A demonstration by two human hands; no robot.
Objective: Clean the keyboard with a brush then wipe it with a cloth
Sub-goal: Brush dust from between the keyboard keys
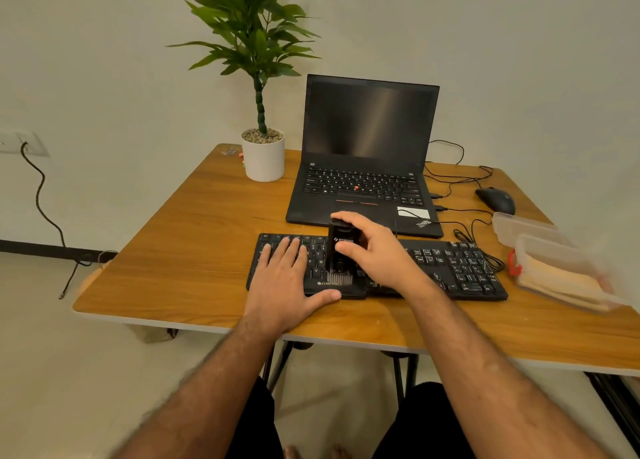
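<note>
— So, where is the keyboard (450, 268)?

— It lies flat near the front edge of the wooden table (194, 244), just in front of the laptop (363, 168).

— And the brush (341, 254)?

— It stands up on the keys near the middle, with its bristles down by the bottom row. The right hand (377, 254) holds it, fingers curled round its black body.

— What does the left hand (287, 278) do?

— It lies flat on the left part of the keyboard, fingers straight, thumb along the front edge. I think it keeps the keyboard from sliding.

— Which step is this?

— The brushing step, I think. The wiping looks not yet begun.

— What comes next?

— My guess is the brush needs to sweep along the rows, also the right side, with the left hand pressing down.

— Where is the cloth (561, 282)?

— Something folded and pale sits in a clear box (540, 247) on the right, near the mouse (495, 199). It may be the cloth. A plant pot (263, 157) stands at the back.
</note>
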